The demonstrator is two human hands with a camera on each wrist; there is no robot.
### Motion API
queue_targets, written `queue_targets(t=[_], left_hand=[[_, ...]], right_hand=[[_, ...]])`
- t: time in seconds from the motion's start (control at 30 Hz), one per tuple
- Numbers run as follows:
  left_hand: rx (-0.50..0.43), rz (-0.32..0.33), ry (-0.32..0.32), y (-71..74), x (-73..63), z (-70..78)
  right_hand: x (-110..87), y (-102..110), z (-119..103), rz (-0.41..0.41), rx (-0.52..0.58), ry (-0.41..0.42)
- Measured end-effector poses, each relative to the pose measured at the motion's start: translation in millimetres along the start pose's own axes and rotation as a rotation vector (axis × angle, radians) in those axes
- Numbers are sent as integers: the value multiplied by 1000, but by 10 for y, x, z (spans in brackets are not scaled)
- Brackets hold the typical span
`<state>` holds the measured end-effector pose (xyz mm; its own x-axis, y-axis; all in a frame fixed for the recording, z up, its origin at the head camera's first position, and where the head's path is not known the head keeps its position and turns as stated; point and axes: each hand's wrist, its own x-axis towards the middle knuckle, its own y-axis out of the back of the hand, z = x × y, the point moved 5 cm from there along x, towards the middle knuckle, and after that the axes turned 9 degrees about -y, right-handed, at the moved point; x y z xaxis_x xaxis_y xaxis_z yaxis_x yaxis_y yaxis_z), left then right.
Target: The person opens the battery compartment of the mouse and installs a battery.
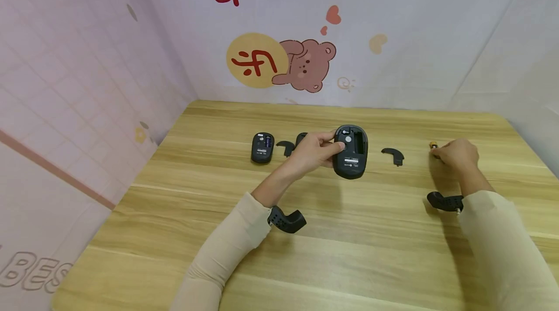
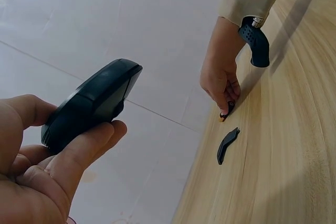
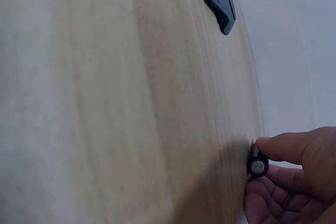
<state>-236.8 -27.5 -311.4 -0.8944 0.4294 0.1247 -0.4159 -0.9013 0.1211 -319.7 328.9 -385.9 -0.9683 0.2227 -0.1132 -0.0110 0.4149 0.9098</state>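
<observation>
My left hand [image 1: 311, 152] grips a black computer mouse [image 1: 351, 168] above the table, its underside facing me with the battery slot uncovered and vacant. In the left wrist view the same mouse [image 2: 94, 103] shows edge-on between thumb and fingers. At the right of the table, my right hand [image 1: 458, 155] pinches a small black battery with an orange end [image 1: 433, 144]. The right wrist view shows the round end of the battery [image 3: 258, 167] between thumb and fingers, right at the tabletop. Between the hands lies a curved black battery cover [image 1: 394, 155].
Farther left on the table [image 1: 349, 262], another mouse [image 1: 262, 148] lies underside up with a battery in its slot. Beside it is a second cover [image 1: 286, 147], and a further mouse [image 1: 301, 137] is partly hidden behind my left hand. A printed wall cloth [image 1: 393, 78] rises behind the table.
</observation>
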Motion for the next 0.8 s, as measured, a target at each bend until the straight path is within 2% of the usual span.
queue_targets(t=[0.23,0.4,0.8], left_hand=[[12,6,1,9,9,-23],[20,5,-1,16,21,-28],[25,-2,5,12,13,-56]], right_hand=[[-5,-3,-17,-8,-8,-8],[-17,-11,-68,-26,26,-8],[-69,-68,-107,-148,291,-114]])
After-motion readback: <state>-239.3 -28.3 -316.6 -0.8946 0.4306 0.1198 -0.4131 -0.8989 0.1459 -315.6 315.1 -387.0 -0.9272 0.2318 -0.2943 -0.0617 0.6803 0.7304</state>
